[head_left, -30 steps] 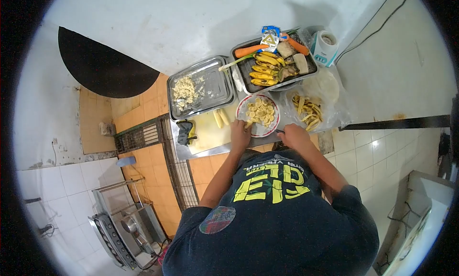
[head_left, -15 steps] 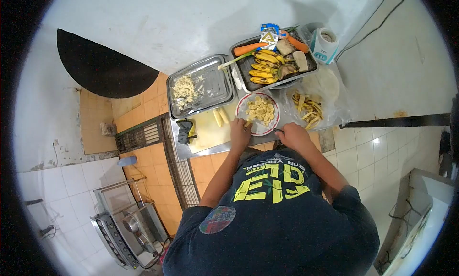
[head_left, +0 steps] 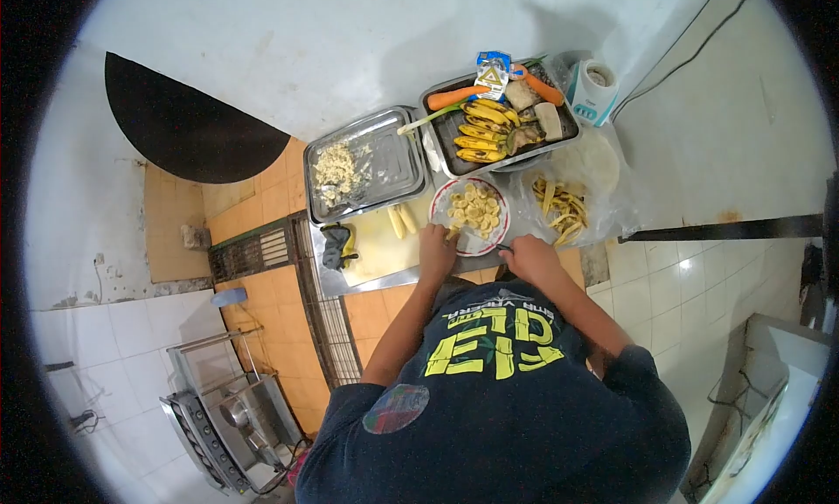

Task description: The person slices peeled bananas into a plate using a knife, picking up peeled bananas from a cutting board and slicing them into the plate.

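A white plate with a red rim (head_left: 438, 196) holds sliced banana (head_left: 474, 209). At its lower left edge my left hand (head_left: 436, 252) has its fingers closed on a piece of banana (head_left: 452, 234). My right hand (head_left: 530, 259), at the plate's lower right edge, grips the dark handle of a knife (head_left: 503, 247); the blade is hard to make out. Peeled bananas (head_left: 402, 221) lie on the cutting board (head_left: 371, 247) left of the plate. Right of the plate, banana peels (head_left: 562, 209) lie on a clear plastic bag (head_left: 612, 209).
A metal tray (head_left: 391, 162) at the back left holds pale crumbled food (head_left: 339, 169). Another tray (head_left: 452, 162) carries unpeeled bananas (head_left: 481, 137), carrots (head_left: 454, 98) and a blue packet (head_left: 493, 74). Dark cloth-like item (head_left: 336, 246) lies on the board's left side. A white-and-teal appliance (head_left: 593, 92) stands behind.
My right hand and the knife handle have shifted slightly left and down, toward the plate's lower edge. My left hand stays at the plate's left side.
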Motion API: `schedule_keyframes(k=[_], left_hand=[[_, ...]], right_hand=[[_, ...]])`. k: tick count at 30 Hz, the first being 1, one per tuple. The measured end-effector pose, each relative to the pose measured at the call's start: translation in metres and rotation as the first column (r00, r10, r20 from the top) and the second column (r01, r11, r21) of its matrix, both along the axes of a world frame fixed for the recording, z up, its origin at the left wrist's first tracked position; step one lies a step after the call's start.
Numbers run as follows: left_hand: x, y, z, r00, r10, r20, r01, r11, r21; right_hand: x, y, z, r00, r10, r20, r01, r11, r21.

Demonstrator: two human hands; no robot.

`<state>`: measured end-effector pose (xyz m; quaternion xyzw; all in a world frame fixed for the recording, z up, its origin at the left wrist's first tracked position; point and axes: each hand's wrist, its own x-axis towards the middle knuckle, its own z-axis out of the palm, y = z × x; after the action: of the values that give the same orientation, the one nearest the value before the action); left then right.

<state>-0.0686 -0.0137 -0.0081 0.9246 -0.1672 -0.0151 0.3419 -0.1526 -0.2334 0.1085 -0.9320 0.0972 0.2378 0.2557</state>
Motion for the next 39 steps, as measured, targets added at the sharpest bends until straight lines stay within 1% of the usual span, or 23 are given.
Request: schedule_keyframes(k=[3, 9, 11, 15, 18, 21, 24, 27, 30, 33, 36, 39], left_hand=[[0.0, 0.002, 0.003, 1.0, -0.017, -0.018, 0.017, 1.0, -0.01], [0.0, 0.004, 0.001, 0.999, -0.033, 0.009, 0.033, 0.999, -0.02], [0.0, 0.005, 0.0, 0.999, -0.039, 0.01, 0.039, 0.999, -0.014], [-0.001, 0.003, 0.005, 0.999, -0.026, -0.027, 0.026, 1.0, 0.001], [0.0, 0.003, 0.002, 0.999, -0.024, -0.022, 0.024, 1.0, -0.007], [-0.001, 0.004, 0.002, 1.0, -0.015, -0.013, 0.015, 0.999, -0.03], [-0.002, 0.003, 0.002, 1.0, -0.016, -0.007, 0.016, 0.999, -0.03], [-0.001, 0.002, 0.002, 0.999, -0.027, 0.043, 0.028, 0.999, -0.03], [-0.003, 0.003, 0.003, 0.998, -0.03, 0.049, 0.033, 0.998, -0.055], [-0.003, 0.004, 0.003, 0.996, -0.037, 0.077, 0.042, 0.997, -0.068], [-0.003, 0.007, 0.003, 0.991, -0.063, 0.121, 0.073, 0.994, -0.085], [-0.003, 0.007, 0.004, 0.996, -0.045, 0.081, 0.052, 0.994, -0.092]], right_hand=[[0.001, 0.002, 0.005, 0.999, -0.021, -0.032, 0.021, 1.0, 0.001], [-0.004, 0.002, -0.018, 0.998, -0.034, 0.058, 0.035, 0.999, -0.004], [-0.004, 0.001, -0.02, 0.998, -0.035, 0.048, 0.036, 0.999, -0.003], [-0.002, 0.001, -0.012, 0.999, -0.038, 0.03, 0.039, 0.999, -0.026], [-0.001, 0.002, -0.008, 0.999, -0.028, 0.031, 0.03, 0.998, -0.047], [0.004, -0.001, 0.009, 0.999, -0.01, -0.049, 0.007, 0.999, -0.05], [0.003, -0.006, 0.01, 1.0, -0.008, -0.016, 0.007, 0.997, -0.073], [0.003, -0.011, 0.01, 1.0, -0.025, -0.006, 0.025, 0.997, -0.077], [0.002, -0.012, 0.002, 0.998, -0.041, 0.037, 0.041, 0.999, -0.006], [0.001, -0.01, 0.005, 0.998, -0.05, 0.027, 0.049, 0.997, 0.06], [-0.002, -0.007, -0.002, 0.998, -0.029, 0.06, 0.026, 0.999, 0.046], [-0.005, -0.005, -0.009, 0.996, -0.028, 0.08, 0.023, 0.998, 0.062]])
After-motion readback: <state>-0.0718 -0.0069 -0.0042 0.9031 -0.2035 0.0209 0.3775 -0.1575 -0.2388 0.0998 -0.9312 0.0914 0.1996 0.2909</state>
